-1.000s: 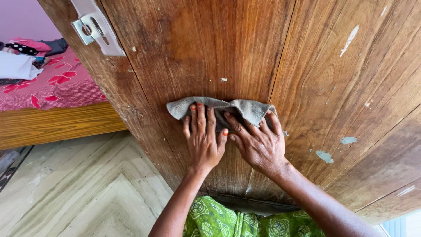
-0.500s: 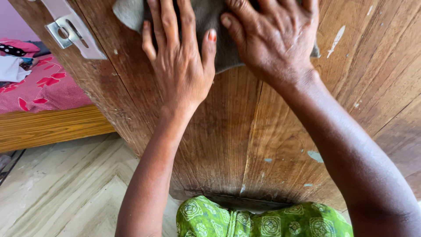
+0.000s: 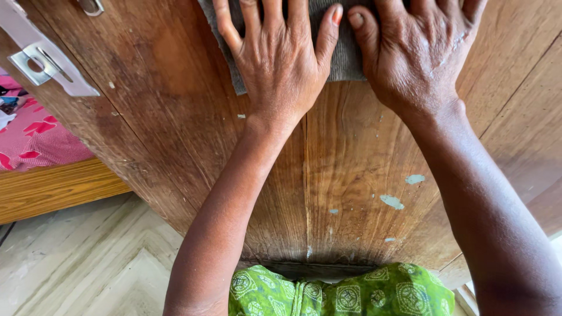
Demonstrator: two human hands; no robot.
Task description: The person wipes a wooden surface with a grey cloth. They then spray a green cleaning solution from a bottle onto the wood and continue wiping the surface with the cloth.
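Grey cloth (image 3: 345,58) lies flat against the wooden door (image 3: 351,175), pinned by the left hand (image 3: 281,64) and right hand (image 3: 418,58), both spread wide, palms down. Wiping looks mid-stroke; further passes need steady pressure.

Pale patterned floor tiles (image 3: 76,263), wooden bed frame (image 3: 52,190), pink floral bedsheet (image 3: 29,146), daylight

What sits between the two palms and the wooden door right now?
In the head view, a grey cloth lies flat between both the left hand and the right hand and the wooden door; neither palm touches the wood directly.
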